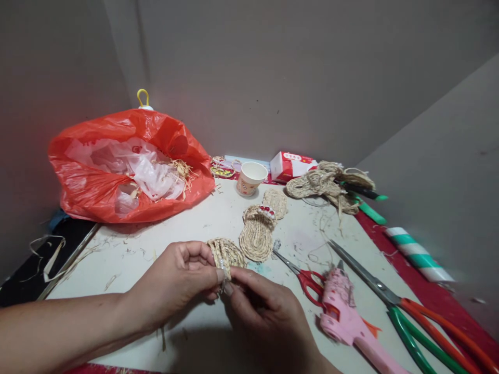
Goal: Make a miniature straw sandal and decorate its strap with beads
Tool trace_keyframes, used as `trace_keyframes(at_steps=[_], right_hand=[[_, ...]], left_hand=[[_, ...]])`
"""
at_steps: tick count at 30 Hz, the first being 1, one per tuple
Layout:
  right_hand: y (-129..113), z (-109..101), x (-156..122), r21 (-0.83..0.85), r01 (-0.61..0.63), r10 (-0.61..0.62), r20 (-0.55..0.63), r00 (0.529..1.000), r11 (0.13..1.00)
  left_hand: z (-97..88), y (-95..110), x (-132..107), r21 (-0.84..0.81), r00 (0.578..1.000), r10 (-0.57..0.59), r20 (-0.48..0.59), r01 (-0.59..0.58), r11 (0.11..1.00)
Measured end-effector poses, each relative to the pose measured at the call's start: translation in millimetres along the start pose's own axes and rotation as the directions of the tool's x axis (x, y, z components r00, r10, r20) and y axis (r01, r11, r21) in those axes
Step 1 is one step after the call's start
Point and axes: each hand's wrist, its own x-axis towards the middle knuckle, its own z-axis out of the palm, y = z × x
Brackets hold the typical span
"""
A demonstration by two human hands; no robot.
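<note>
My left hand (183,272) is closed on a small woven straw slipper (228,253), its thumb pressed against the strap. Small clear beads show along that strap. The thumb and forefinger of my right hand (268,311) pinch at the strap's near end; whether a bead or thread is between them I cannot tell. Just beyond lies a finished-looking straw slipper (255,241) with red and white beads on its strap. An oval straw sole (275,201) touches its far side.
Right of my hands lie small red-handled scissors (311,283), a pink glue gun (345,317) and large shears (393,301). Behind stand a paper cup (251,179), a red-and-white box (292,165) and braided straw pieces (327,182). A red plastic bag (89,200) fills the back left.
</note>
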Motion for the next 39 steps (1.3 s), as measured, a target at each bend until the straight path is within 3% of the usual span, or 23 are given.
trace_keyframes(at_steps=[4, 7, 11, 17, 20, 21, 23, 25, 28, 32, 36, 39], right_hand=[[-5.7, -3.1, 0.4, -0.097, 0.121, -0.122, -0.006, 0.993, 0.988], [-5.8, -2.7, -0.7, -0.098, 0.112, -0.115, -0.02, 0.993, 0.989], [-1.6, 0.8, -2.2, 0.012, -0.049, 0.049, -0.012, 0.999, 0.999], [-1.4, -2.6, 0.8, 0.253, -0.284, 0.287, 0.027, 0.958, 0.925], [-0.2, -8.8, 2.6, 0.305, -0.355, 0.343, 0.094, 0.934, 0.884], [0.4, -10.7, 3.0, 0.31, -0.368, 0.356, 0.098, 0.929, 0.877], [0.5, -13.7, 3.9, 0.314, -0.377, 0.365, 0.097, 0.926, 0.872], [-2.3, -15.8, 5.1, 0.314, -0.382, 0.367, 0.11, 0.924, 0.869], [-13.1, -18.0, 7.5, 0.319, -0.428, 0.399, 0.153, 0.904, 0.846], [-27.1, -21.7, 9.3, 0.332, -0.513, 0.45, 0.252, 0.857, 0.791], [-22.1, -25.6, 9.3, 0.333, -0.59, 0.435, 0.435, 0.788, 0.736], [-14.6, -26.3, 9.4, 0.35, -0.578, 0.434, 0.41, 0.802, 0.737]], left_hand=[[-0.3, -1.0, 0.8, 0.008, 1.0, 0.002, 0.002, -0.002, 1.0], [-1.3, -0.1, -0.5, -0.034, 1.0, 0.007, 0.029, -0.006, 0.999], [-2.1, 5.9, -3.4, -0.048, 0.999, -0.027, 0.034, 0.028, 0.998], [-1.7, 17.7, -3.3, 0.061, 0.997, -0.049, -0.053, 0.052, 0.997], [-7.0, 20.8, -0.9, 0.157, 0.985, 0.133, -0.112, -0.115, 0.981], [-9.7, 21.8, 0.2, 0.223, 0.957, 0.255, -0.141, -0.22, 0.95], [-15.2, 24.1, 2.6, 0.435, 0.846, 0.514, -0.145, -0.412, 0.801], [-19.6, 26.3, 5.2, 0.64, 0.754, 0.657, 0.013, -0.511, 0.574], [-22.9, 26.2, 8.7, 0.728, 0.69, 0.663, 0.289, -0.608, 0.316], [-23.5, 18.6, 11.4, 0.673, 0.528, 0.699, 0.483, -0.734, 0.089], [-23.6, 13.2, 10.9, 0.643, 0.451, 0.709, 0.542, -0.766, -0.004], [-24.3, 12.5, 9.7, 0.631, 0.422, 0.705, 0.57, -0.774, -0.048]])
